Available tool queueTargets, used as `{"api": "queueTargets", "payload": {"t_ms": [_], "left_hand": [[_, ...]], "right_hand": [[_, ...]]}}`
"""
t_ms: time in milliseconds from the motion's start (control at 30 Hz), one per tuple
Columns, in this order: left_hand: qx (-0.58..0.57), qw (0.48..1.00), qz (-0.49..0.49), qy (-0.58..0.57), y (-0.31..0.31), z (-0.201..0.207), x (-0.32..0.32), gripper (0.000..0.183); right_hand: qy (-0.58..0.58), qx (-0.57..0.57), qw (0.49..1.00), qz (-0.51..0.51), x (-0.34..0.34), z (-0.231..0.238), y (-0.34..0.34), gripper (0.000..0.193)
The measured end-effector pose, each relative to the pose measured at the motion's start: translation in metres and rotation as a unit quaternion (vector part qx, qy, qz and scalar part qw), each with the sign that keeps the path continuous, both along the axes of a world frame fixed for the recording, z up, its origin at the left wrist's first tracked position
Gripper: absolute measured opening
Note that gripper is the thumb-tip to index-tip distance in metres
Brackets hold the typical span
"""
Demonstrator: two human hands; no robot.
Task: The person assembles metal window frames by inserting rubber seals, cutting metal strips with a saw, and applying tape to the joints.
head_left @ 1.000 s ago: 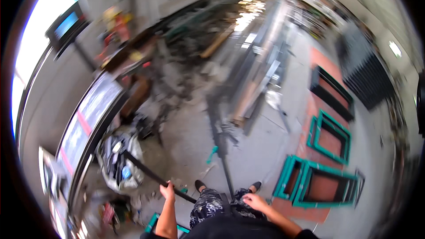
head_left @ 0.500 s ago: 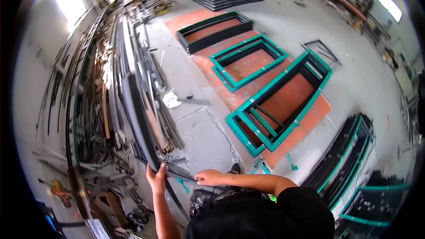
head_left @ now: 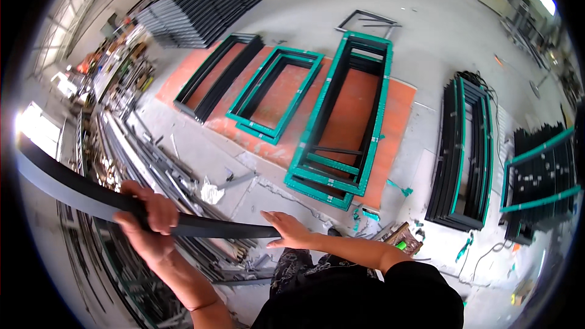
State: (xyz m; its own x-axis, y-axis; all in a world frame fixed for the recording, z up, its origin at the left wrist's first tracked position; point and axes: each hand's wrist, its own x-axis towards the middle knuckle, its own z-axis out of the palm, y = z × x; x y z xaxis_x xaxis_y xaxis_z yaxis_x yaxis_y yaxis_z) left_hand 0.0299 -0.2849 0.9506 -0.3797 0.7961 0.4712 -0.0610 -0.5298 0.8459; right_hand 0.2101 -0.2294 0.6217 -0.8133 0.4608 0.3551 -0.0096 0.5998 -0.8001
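Note:
A long dark grey metal profile [head_left: 216,227] stretches from the far left of the view to just in front of my body, bowed by the lens. My left hand [head_left: 151,224] is closed around it partway along, fingers over the top. At its near right end, my right hand [head_left: 292,232] holds the bar, with fingers and thumb on either side of the tip. Below and beyond the bar lie many loose metal lengths [head_left: 131,158] along the left wall.
Green-edged rectangular frames [head_left: 368,140] and a black frame [head_left: 201,109] lie on an orange sheet [head_left: 396,122]. A tall stack of dark frames [head_left: 201,6] stands behind. More frames [head_left: 448,152] rest at right. A crumpled white wrapper [head_left: 212,192] and offcuts litter the floor.
The profile has swung from pointing away to lying across toward the left, raised closer to the view. My left hand has risen with it, and the view has turned right.

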Motion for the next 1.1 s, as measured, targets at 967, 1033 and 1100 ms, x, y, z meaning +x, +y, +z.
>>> {"api": "queueTargets", "payload": {"t_ms": [967, 1033, 1100], "left_hand": [[-0.345, 0.868, -0.308, -0.180, 0.144, -0.254, -0.013, 0.029], [-0.357, 0.865, -0.311, -0.167, 0.167, -0.259, 0.009, 0.029], [-0.367, 0.867, -0.308, -0.133, 0.186, -0.253, 0.022, 0.029]], "right_hand": [[-0.116, -0.330, 0.833, -0.428, 0.031, 0.009, -0.010, 0.043], [-0.084, -0.342, 0.823, -0.445, 0.042, -0.002, 0.000, 0.037], [-0.053, -0.310, 0.829, -0.462, 0.048, -0.006, 0.016, 0.035]]}}
